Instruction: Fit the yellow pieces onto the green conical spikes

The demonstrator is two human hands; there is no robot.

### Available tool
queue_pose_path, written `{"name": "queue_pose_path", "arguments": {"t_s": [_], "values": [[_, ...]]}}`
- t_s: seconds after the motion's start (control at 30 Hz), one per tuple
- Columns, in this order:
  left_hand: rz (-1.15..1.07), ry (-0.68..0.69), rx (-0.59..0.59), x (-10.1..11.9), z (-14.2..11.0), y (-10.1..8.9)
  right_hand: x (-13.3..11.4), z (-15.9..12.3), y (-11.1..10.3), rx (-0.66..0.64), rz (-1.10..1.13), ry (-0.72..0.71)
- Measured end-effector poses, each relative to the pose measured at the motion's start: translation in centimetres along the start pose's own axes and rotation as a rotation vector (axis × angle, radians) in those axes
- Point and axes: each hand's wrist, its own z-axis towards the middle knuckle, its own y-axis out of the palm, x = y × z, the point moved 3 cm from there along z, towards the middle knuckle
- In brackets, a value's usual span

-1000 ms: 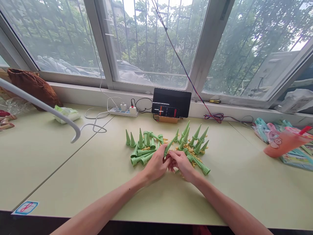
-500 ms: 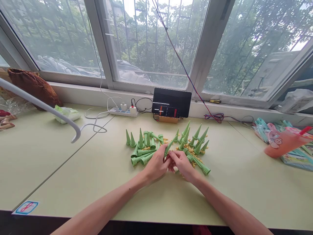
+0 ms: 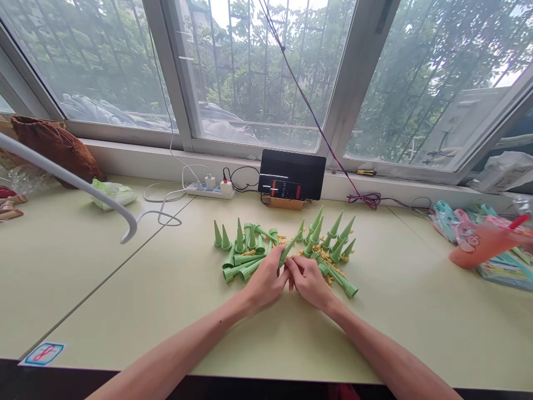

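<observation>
My left hand (image 3: 266,280) is closed around the wide end of a green cone-shaped spike (image 3: 288,250), whose tip points up and away from me. My right hand (image 3: 308,279) is pinched against the spike's wide end, fingers pressed together; what they hold is too small to make out. Both hands rest on the pale green table (image 3: 166,300), just in front of a heap of green cone spikes (image 3: 245,253). Several lie flat to the left, and several stand upright to the right (image 3: 333,236). Small yellow pieces (image 3: 318,253) lie scattered among them.
A phone on a stand (image 3: 286,191) leans against a black screen (image 3: 292,173) by the window sill. A power strip (image 3: 210,190) with white cables sits to its left. A white curved tube (image 3: 75,183) hangs at left, with a brown bag (image 3: 54,147) behind. Colourful packets and an orange cup (image 3: 485,241) lie at right.
My right hand has shifted slightly left, closing in on the spike's wide end. The left hand and the spike have stayed almost still.
</observation>
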Motion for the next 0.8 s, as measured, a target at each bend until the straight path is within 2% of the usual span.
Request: {"name": "queue_pose_path", "arguments": {"t_s": [0.1, 0.2, 0.57, 0.67, 0.8], "values": [[0.015, 0.009, 0.002, -0.1, 0.0, 0.0, -0.1, 0.0, 0.0, 0.01, -0.031, -0.021], [0.026, 0.003, 0.002, 0.0, 0.0, 0.0, 0.2, 0.0, 0.0, 0.001, 0.025, 0.022], [-0.01, 0.004, -0.007, 0.1, 0.0, 0.1, 1.6, 0.6, 0.7, -0.161, 0.574, 0.302], [0.004, 0.007, -0.004, 0.1, 0.0, 0.1, 1.7, 0.6, 0.7, -0.168, 0.561, 0.29], [0.025, 0.007, 0.005, 0.2, -0.1, 0.0, 1.3, 0.4, 0.4, -0.101, 0.327, 0.165]]}}
